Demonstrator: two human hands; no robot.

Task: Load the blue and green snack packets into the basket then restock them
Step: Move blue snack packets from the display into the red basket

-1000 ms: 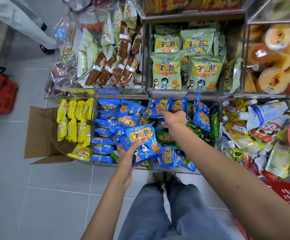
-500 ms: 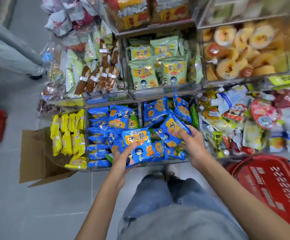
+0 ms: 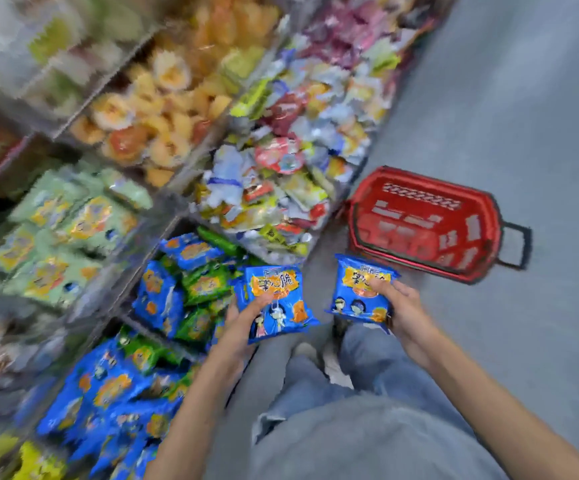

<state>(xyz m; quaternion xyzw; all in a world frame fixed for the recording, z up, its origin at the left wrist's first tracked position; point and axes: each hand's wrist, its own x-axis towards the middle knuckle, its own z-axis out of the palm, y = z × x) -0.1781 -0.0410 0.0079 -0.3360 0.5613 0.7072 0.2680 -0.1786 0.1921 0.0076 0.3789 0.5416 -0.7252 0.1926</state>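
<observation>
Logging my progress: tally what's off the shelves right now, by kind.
Blue snack packets held: 2
Red basket on floor: 1
Total: 3

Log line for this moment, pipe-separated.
left hand: grips blue packet | right hand: grips second blue packet | red basket: on floor, appears empty | stage: loading

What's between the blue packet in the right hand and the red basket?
Just bare grey floor, in the head view. The blue packet in the right hand hangs short of the red basket.
</observation>
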